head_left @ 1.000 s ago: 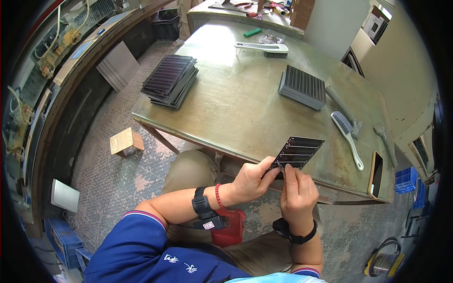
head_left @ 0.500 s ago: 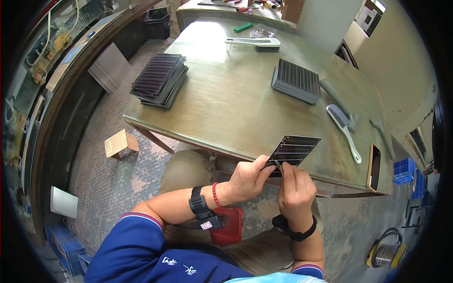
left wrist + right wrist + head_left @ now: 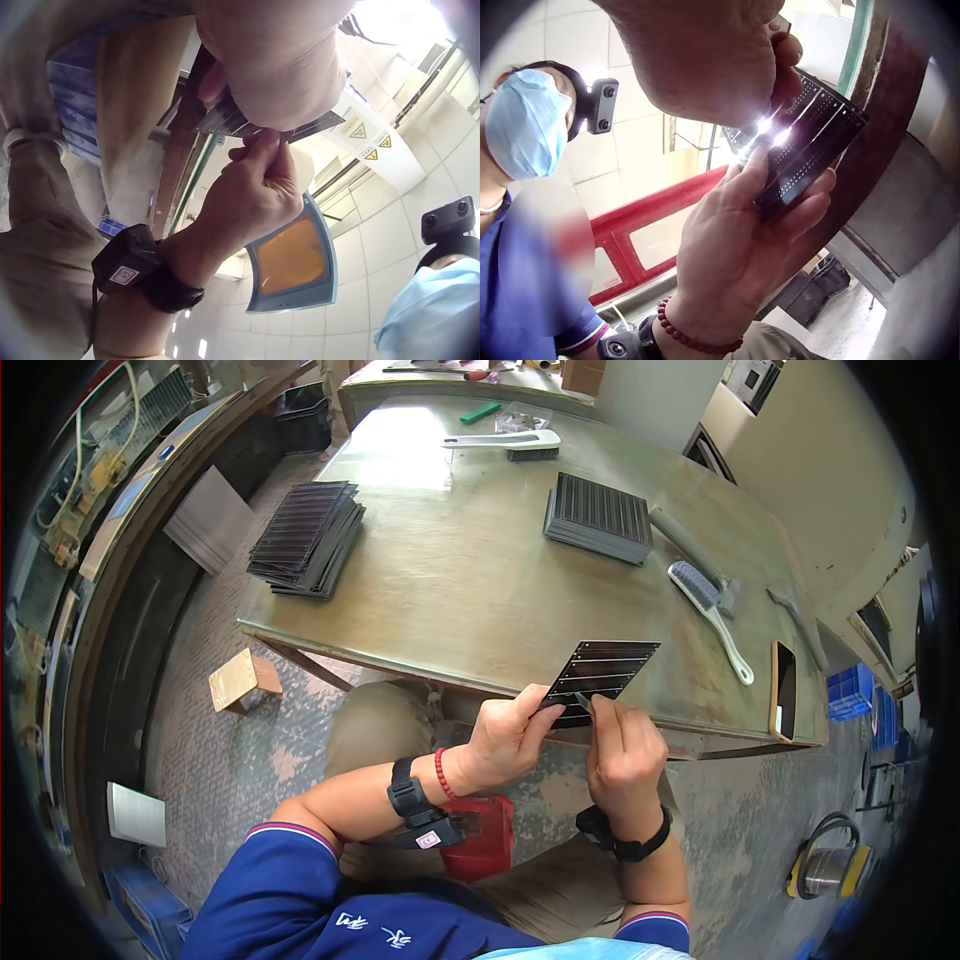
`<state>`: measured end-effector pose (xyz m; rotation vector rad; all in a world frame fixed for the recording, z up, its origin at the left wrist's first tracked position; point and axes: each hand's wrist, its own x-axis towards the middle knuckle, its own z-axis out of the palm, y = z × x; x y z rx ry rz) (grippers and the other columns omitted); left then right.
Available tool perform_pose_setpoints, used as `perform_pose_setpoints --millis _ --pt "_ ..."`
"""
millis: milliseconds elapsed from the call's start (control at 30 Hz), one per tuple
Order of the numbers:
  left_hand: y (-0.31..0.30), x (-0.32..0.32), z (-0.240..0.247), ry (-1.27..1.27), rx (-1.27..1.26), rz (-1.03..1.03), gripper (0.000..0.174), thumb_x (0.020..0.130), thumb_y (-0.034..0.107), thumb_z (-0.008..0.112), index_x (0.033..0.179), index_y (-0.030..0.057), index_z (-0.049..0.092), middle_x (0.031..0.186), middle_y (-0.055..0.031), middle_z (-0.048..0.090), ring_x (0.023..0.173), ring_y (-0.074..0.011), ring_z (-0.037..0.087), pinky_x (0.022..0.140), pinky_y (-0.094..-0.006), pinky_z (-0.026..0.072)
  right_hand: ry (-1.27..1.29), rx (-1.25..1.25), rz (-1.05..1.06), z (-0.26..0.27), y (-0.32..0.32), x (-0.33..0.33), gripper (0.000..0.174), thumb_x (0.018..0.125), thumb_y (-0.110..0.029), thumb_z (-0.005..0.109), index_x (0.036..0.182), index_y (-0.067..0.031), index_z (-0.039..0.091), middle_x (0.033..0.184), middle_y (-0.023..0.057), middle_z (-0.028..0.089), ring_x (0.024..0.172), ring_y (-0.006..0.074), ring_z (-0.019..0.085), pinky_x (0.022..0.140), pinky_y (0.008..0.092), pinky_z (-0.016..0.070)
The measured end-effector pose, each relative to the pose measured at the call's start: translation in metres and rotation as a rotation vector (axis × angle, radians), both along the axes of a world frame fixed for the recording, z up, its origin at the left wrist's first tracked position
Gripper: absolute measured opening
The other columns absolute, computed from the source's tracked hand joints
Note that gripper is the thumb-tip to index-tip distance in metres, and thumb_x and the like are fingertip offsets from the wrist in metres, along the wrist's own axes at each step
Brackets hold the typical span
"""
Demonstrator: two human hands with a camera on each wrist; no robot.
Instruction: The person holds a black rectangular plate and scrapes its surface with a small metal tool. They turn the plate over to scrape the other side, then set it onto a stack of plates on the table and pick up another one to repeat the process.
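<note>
My left hand (image 3: 505, 740) grips a thin black panel (image 3: 612, 663) by its near left corner, thumb on top. Pale lines and rows of small holes run across the panel, which is tilted up near the table's front edge. The right hand (image 3: 628, 758) pinches a small pointed metal tool (image 3: 583, 701) whose tip lies against the panel close to the left thumb. I cannot tell the tool's kind, as the fingers cover most of it. In the right wrist view, left fingers (image 3: 810, 210) support the panel (image 3: 821, 139) from beneath, and bright glare hides the tip.
On the table (image 3: 450, 600) stand a loose stack of black panels (image 3: 305, 540) at left and a neater stack (image 3: 600, 515) at right. A white-handled brush (image 3: 710, 615), a hammer (image 3: 690, 550) and a phone (image 3: 783, 690) lie at right. Another brush (image 3: 505, 442) lies at the back.
The head view has swung rightward, so the table and stacks appear farther left. Both hands stay on the same panel, and the tool's tip sits slightly farther up it.
</note>
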<state>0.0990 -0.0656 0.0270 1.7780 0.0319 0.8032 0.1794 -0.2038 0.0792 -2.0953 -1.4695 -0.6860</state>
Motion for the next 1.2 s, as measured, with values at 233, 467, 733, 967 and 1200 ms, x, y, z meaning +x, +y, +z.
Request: perform_pose_setpoints --millis 233,467,733,967,1200 --pt "-0.002 0.001 -0.002 -0.001 0.022 0.001 0.017 0.088 -0.003 0.058 0.105 -0.0001 0.058 0.069 -0.0138 0.061 0.057 -0.0256 0.062 0.052 -0.0307 0.0471 0.030 -0.010 -0.022 0.001 -0.005 0.002 0.029 0.071 0.006 0.062 0.100 0.0057 0.061 0.083 0.0158 0.061 0.067 0.0298 0.059 0.057 0.0375 0.0486" --pt "-0.004 0.000 -0.002 0.017 0.010 0.006 0.014 0.088 -0.002 0.058 0.102 -0.0007 0.059 0.068 -0.0133 0.061 0.055 -0.0238 0.061 0.052 -0.0296 0.0472 -0.030 -0.017 -0.030 -0.005 -0.009 0.007 0.030 0.070 -0.003 0.059 0.098 0.0077 0.061 0.081 0.0140 0.059 0.065 0.0256 0.058 0.057 0.0338 0.0493" --pt "-0.004 0.001 0.002 0.015 0.018 0.010 0.013 0.088 -0.003 0.058 0.101 -0.0017 0.059 0.071 -0.0135 0.063 0.058 -0.0229 0.063 0.054 -0.0281 0.0487 -0.015 -0.034 -0.049 -0.007 -0.014 0.010 0.034 0.066 -0.003 0.058 0.099 0.0072 0.062 0.080 0.0138 0.059 0.066 0.0255 0.058 0.058 0.0344 0.0495" --pt "-0.003 -0.002 0.006 0.057 0.028 -0.015 0.012 0.089 -0.007 0.054 0.100 -0.0024 0.059 0.077 -0.0085 0.066 0.064 -0.0111 0.063 0.057 -0.0228 0.0487 -0.017 -0.034 -0.050 -0.007 -0.016 0.013 0.034 0.067 -0.003 0.059 0.099 0.0065 0.062 0.080 0.0131 0.058 0.066 0.0255 0.058 0.058 0.0344 0.0491" --pt "-0.003 0.000 0.002 0.023 0.040 -0.003 0.014 0.088 -0.005 0.057 0.101 -0.0020 0.059 0.071 -0.0123 0.064 0.057 -0.0204 0.063 0.053 -0.0273 0.0482 -0.017 -0.017 -0.065 -0.008 -0.018 0.015 0.032 0.067 -0.002 0.060 0.098 0.0050 0.062 0.078 0.0119 0.057 0.065 0.0252 0.058 0.058 0.0345 0.0488"
